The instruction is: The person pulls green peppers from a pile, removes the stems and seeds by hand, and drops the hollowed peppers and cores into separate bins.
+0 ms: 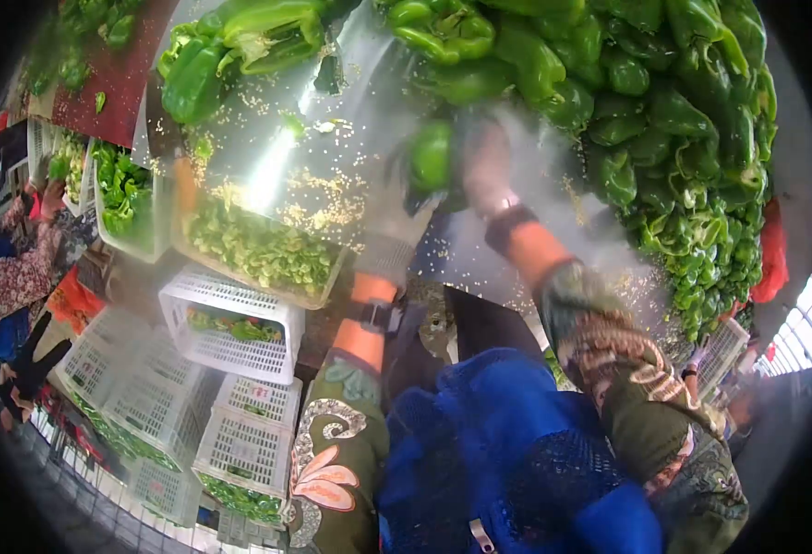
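The left hand (400, 196) grips a green pepper (431, 157); the right hand (487, 168) (blurred, its closure unclear) is beside it, arms reaching forward.

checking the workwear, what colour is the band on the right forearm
The right forearm band is orange, best seen in the head view.

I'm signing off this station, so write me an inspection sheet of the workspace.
Surface: shiny worktop, wet or dry unclear.
Job's things: green pepper between the hands; large pepper heap at right; bin of pale green pieces at left.
Clutter: seeds strewn over the worktop.
Hands: left hand and right hand beside the pepper; blurred, grip unclear.
Cables: nothing seen.
Surroundings: white crates at lower left; another person beyond, at far left.
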Demonstrator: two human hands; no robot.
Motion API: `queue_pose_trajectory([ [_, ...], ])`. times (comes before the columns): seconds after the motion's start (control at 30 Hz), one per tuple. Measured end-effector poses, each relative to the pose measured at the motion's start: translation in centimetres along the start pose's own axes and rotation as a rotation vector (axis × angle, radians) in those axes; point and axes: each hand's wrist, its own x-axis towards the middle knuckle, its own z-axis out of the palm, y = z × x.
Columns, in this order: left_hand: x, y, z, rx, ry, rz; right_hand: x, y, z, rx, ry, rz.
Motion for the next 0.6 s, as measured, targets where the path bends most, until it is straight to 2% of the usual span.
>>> queue_pose_trajectory([
  [0.03,0.9,-0.3,0.5,0.103,0.077,0.017,-0.2,-3.2,-2.3,0.014,0.016,0.112],
  [0.13,1.2,-0.7,0.5,0.122,0.018,-0.014,0.9,-3.9,-4.1,0.076,-0.107,0.1],
  [0.2,2.1,-1.1,0.0,-0.486,0.003,-0.23,3.0,-2.9,-5.2,0.322,-0.446,0.136],
  [0.23,1.5,-1.1,0.0,-0.791,-0.031,-0.355,2.7,-2.9,-7.0,0.477,-0.54,0.156],
  [0.27,0.7,2.2,-2.1,-0.672,-0.058,-0.386,2.3,-3.0,-8.9,0.627,-0.635,0.191],
  [0.33,-0.5,4.6,-4.8,-0.981,-0.222,-0.38,1.0,-6.4,-14.9,1.012,-0.658,0.201],
  [0.37,-1.4,3.9,-4.8,-1.015,-0.217,-0.384,-0.1,-5.0,-14.1,1.424,-0.723,0.233],
  [0.43,-3.0,5.2,-4.9,-1.155,-0.307,-0.404,-2.2,-4.4,-13.3,1.343,-0.571,0.016],
  [0.47,-3.9,6.0,-5.1,-1.22,-0.36,-0.411,-3.7,-5.8,-14.7,1.432,-0.523,0.046],
  [0.5,-4.8,6.6,-5.1,-1.438,-0.481,-0.438,-5.1,-7.2,-16.2,1.521,-0.473,0.071],
  [0.6,-9.4,10.3,-5.7,-1.346,-0.391,-0.432,-9.1,-9.9,-18.9,1.736,-0.281,0.106],
])
